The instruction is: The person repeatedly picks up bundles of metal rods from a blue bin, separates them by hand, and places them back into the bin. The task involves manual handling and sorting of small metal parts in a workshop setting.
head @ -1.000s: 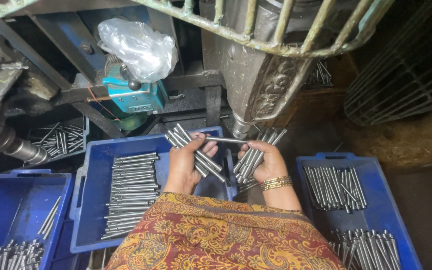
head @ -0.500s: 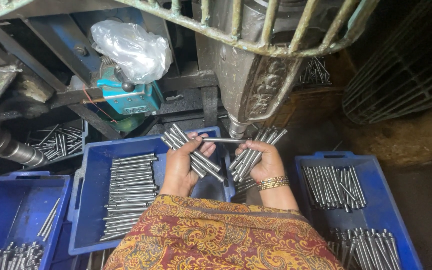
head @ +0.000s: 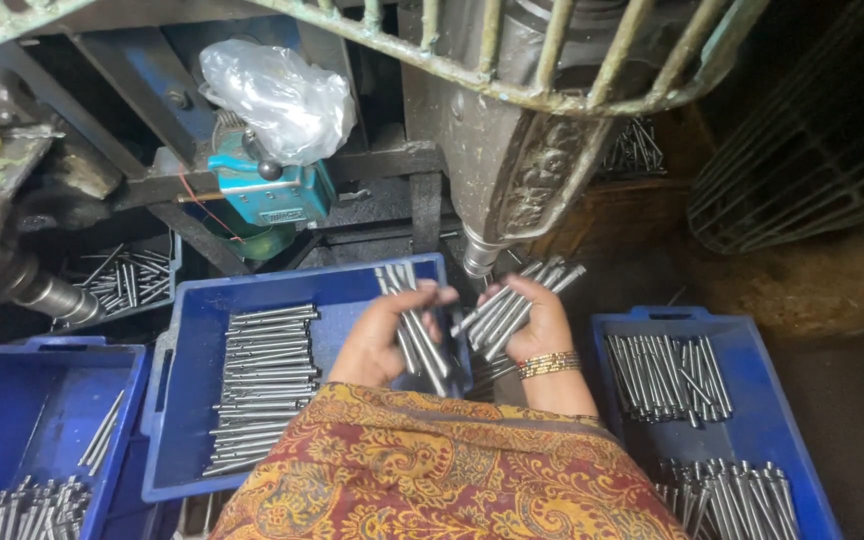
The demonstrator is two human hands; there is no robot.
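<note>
Two hands: each grips a bundle of steel rods under the grey machine [head: 522,170]
Left hand [head: 384,335]: fingers wrapped round the left bundle [head: 414,325], above the middle blue bin [head: 184,400]
Right hand [head: 537,328]: closed on the right bundle [head: 512,300], fanned up and rightward
Middle bin: rods [head: 262,385] stacked in a row
Right bin [head: 752,440]: more loose rods

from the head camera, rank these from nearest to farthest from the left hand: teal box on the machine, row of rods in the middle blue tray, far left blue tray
1. row of rods, just left of the left hand, in the middle tray.
2. teal box, above and left, on the machine.
3. far left blue tray, at the frame's left edge.
</note>
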